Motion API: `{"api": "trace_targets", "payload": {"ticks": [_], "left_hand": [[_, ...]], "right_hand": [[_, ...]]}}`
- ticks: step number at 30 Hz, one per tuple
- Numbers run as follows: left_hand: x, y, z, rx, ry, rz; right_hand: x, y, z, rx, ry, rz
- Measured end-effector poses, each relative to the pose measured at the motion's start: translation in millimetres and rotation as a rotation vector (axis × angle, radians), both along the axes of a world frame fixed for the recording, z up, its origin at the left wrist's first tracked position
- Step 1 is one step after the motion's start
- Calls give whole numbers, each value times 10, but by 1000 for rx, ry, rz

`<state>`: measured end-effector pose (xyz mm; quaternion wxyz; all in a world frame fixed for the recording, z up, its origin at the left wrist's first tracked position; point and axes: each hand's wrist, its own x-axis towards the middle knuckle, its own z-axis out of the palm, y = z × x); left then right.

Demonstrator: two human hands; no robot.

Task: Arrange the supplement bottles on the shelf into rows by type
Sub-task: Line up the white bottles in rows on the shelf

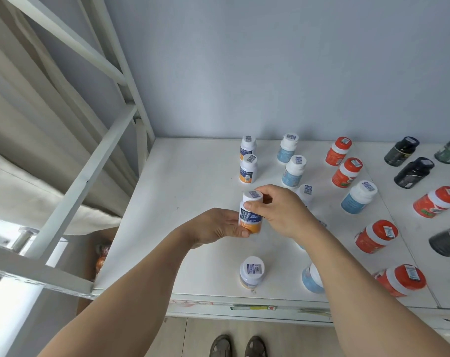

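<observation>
Hands are meeting over the left part of the white shelf board [193, 176] in the head view, both closed around one white plastic bottle with a navy-and-orange label [251, 215]. That bottle is standing upright between them, its base hidden by the fingers, so contact with the board cannot be told. The left hand [216, 226] is cupping the lower, orange part from the left, thumb across the front. The right hand [280, 210] is wrapping the neck and upper label from the right, thumb lying on the front just under the white cap.

Beyond the held bottle, two matching navy-and-orange bottles [248, 168] are standing in a line toward the pale blue wall [270, 73]. A fourth one [252, 274] is standing nearer the front edge. To the right, white bottles with light blue labels [293, 171] are forming a second line, partly hidden behind the right forearm. Further right are sitting orange-red bottles with white bands [346, 172], then dark, near-black bottles [413, 172]. A white metal frame [90, 166] is rising at the left.
</observation>
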<state>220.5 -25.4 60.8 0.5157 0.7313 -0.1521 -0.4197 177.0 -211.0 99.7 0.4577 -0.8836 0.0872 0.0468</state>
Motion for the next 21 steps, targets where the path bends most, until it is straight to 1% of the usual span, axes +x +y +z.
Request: {"api": "trace_targets", "payload": {"ticks": [7, 9, 10, 13, 14, 18, 21], "left_hand": [[32, 21, -35, -22, 17, -13], [35, 12, -63, -14, -2, -4], [43, 8, -87, 13, -43, 5], [102, 17, -196, 202, -325, 7], [115, 23, -231, 255, -391, -4], [114, 26, -265, 399, -562, -85], [95, 25, -261, 448, -653, -124]], "right_hand": [[15, 11, -14, 10, 16, -7], [11, 5, -35, 14, 19, -11], [9, 5, -58, 12, 20, -15], [-30, 24, -146, -13, 38, -30], [-50, 36, -185, -26, 45, -26], [-152, 75, -302, -70, 82, -10], [-202, 77, -343, -67, 97, -11]]}}
